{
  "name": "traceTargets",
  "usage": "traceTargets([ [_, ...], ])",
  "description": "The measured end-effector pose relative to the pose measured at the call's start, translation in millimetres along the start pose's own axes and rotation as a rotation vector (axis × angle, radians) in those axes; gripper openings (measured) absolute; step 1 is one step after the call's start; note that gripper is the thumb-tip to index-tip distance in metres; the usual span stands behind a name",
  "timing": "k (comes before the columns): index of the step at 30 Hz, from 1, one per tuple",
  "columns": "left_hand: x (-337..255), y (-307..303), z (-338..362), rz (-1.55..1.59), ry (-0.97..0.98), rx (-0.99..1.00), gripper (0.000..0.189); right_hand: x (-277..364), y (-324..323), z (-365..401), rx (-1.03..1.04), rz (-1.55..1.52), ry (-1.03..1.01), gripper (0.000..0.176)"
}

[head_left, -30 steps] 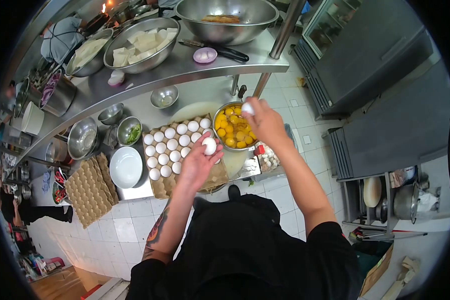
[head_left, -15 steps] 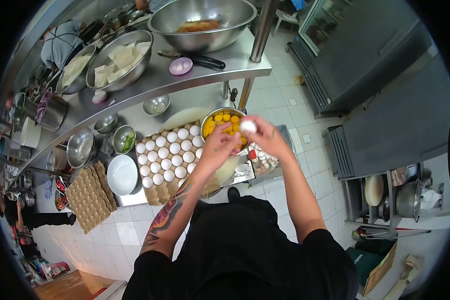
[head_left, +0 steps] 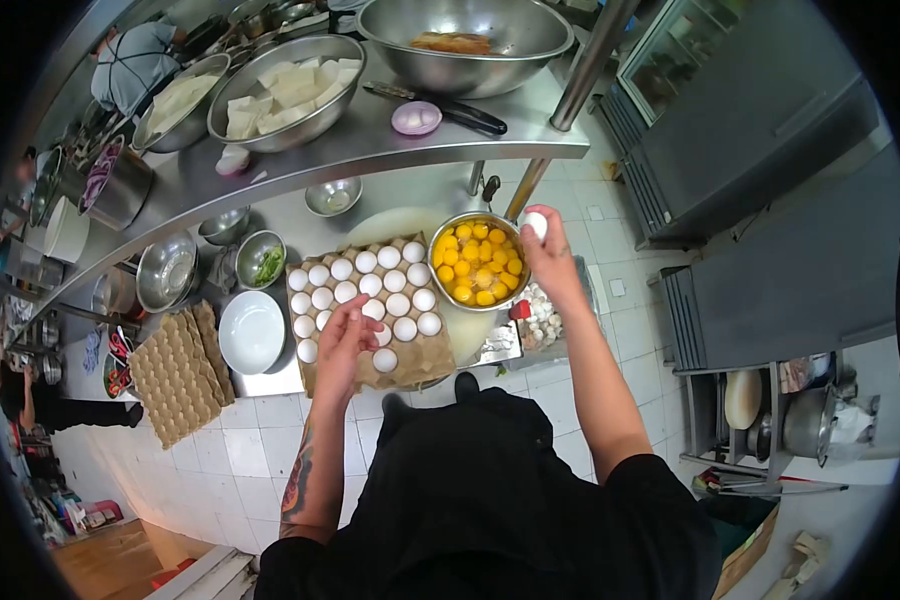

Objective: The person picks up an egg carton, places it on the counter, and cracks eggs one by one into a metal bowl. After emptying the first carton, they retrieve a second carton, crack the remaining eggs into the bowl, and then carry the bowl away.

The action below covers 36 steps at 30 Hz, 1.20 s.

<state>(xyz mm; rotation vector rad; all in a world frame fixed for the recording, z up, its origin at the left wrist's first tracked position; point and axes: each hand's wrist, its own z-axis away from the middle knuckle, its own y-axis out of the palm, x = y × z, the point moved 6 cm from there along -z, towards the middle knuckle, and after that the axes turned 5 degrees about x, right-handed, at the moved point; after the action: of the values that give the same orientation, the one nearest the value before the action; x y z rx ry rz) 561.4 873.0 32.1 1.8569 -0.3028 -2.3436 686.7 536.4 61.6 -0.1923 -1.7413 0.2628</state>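
My right hand (head_left: 550,262) is closed around a white egg (head_left: 537,224), just past the right rim of a steel bowl (head_left: 436,285). Many loose yolks (head_left: 483,254) in clear whites fill that bowl. Over the cardboard egg tray (head_left: 425,362), my left hand (head_left: 342,345) hovers with its fingers apart and nothing visible in them. White eggs (head_left: 396,306) fill most of the tray; its front right cups hold none. Part of the eggs lies hidden behind my left fingers.
Right of the bowl, a bin (head_left: 542,325) holds eggshells. Empty cardboard trays (head_left: 175,375) and a white bowl (head_left: 253,335) stand left. A steel shelf (head_left: 410,160) overhead carries large bowls, a knife (head_left: 470,115) and a cut onion (head_left: 416,118). Another person (head_left: 135,65) is at far left.
My left hand has moved from above the yolk bowl leftward to the egg tray. My right hand, with the egg, has shifted right and up, uncovering the yolks. The view has shifted slightly.
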Motion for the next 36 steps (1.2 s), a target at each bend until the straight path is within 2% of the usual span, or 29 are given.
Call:
traceTargets([
  [1, -2.6, -6.3, 3.8, 0.006, 0.015, -0.023, 0.039, 5.7, 6.5, -0.3, 0.000, 0.100, -0.091, 0.030],
  [2, -4.8, -9.7, 7.9, 0.008, 0.016, -0.019, 0.039, 11.9, 9.2, -0.6, -0.003, 0.103, -0.093, 0.030],
  [5, -14.3, -20.6, 19.0, -0.012, 0.048, -0.009, 0.038, 34.3, 27.5, -2.9, 0.115, 0.505, -0.098, 0.034],
  [6, -17.3, -24.8, 22.6, -0.010, 0.069, -0.001, 0.039, 42.8, 30.9, -1.5, 0.114, 0.510, -0.098, 0.034],
  [8, -21.4, -35.5, 30.6, -0.005, 0.086, 0.009, 0.039, 64.6, 41.6, 2.9, 0.175, 0.890, -0.116, 0.037],
  [9, -23.3, -41.8, 35.2, -0.016, 0.094, 0.008, 0.039, 77.4, 44.5, 4.8, 0.177, 0.893, -0.114, 0.037],
  [11, -22.6, -56.2, 44.1, -0.025, 0.097, 0.010, 0.039, 88.9, 49.1, 8.9, 0.234, 1.121, -0.010, 0.037],
  [12, -21.2, -65.6, 49.3, -0.082, 0.108, 0.005, 0.039, 88.7, 47.1, 11.2, 0.235, 1.123, -0.006, 0.037],
  [14, -16.4, -85.1, 60.7, -0.137, 0.117, 0.001, 0.039, 101.7, 17.2, 17.6, -0.073, 0.823, -0.186, 0.038],
  [16, -6.4, -106.6, 74.5, -0.152, 0.085, -0.014, 0.039, 87.9, -26.3, 30.1, -0.310, 0.586, -0.196, 0.041],
  [18, 2.9, -124.9, 88.3, -0.162, 0.081, -0.023, 0.039, 18.2, -74.3, 41.3, -0.367, 0.450, -0.049, 0.046],
  [19, 7.3, -133.5, 97.3, -0.150, 0.039, -0.048, 0.040, -26.1, -91.1, 58.2, -0.369, 0.448, -0.044, 0.046],
  [20, 11.3, -141.5, 105.7, -0.136, 0.000, -0.074, 0.040, -68.0, -101.3, 79.5, -0.359, 0.902, -0.006, 0.046],
  [21, 16.3, -149.4, 113.1, -0.138, -0.008, -0.074, 0.040, -49.7, -81.7, 87.1, -0.334, 1.355, 0.028, 0.047],
  [22, 20.0, -157.0, 119.2, -0.135, -0.005, -0.084, 0.040, -57.4, -78.4, 93.7, -0.328, 0.638, 0.317, 0.049],
  [23, 24.9, -164.8, 128.2, -0.134, -0.032, -0.099, 0.039, -21.8, -27.6, 99.8, -0.283, -0.093, 0.571, 0.052],
  [24, 29.2, -172.3, 137.3, -0.136, -0.059, -0.114, 0.038, -16.3, -7.6, 100.9, -0.271, -0.096, 0.577, 0.052],
  [26, 35.7, -183.4, 150.6, -0.113, -0.059, -0.155, 0.038, -16.6, 35.2, 98.3, -0.020, -0.456, 0.687, 0.051],
  [27, 38.9, -190.4, 156.5, -0.123, -0.067, -0.198, 0.038, -26.3, 38.8, 97.0, -0.009, -0.452, 0.685, 0.051],
  [29, 39.5, -199.7, 166.4, -0.136, -0.077, -0.283, 0.038, -46.1, 45.8, 88.9, -0.041, -0.649, 0.653, 0.044],
  [33, 37.8, -207.2, 189.0, -0.110, -0.056, -0.411, 0.038, -46.3, 45.2, 78.3, -0.075, -0.636, 0.740, 0.040],
  [36, 51.2, -215.9, 205.2, -0.110, -0.051, -0.506, 0.037, -41.2, 46.6, 76.3, -0.104, -0.644, 0.689, 0.042],
])
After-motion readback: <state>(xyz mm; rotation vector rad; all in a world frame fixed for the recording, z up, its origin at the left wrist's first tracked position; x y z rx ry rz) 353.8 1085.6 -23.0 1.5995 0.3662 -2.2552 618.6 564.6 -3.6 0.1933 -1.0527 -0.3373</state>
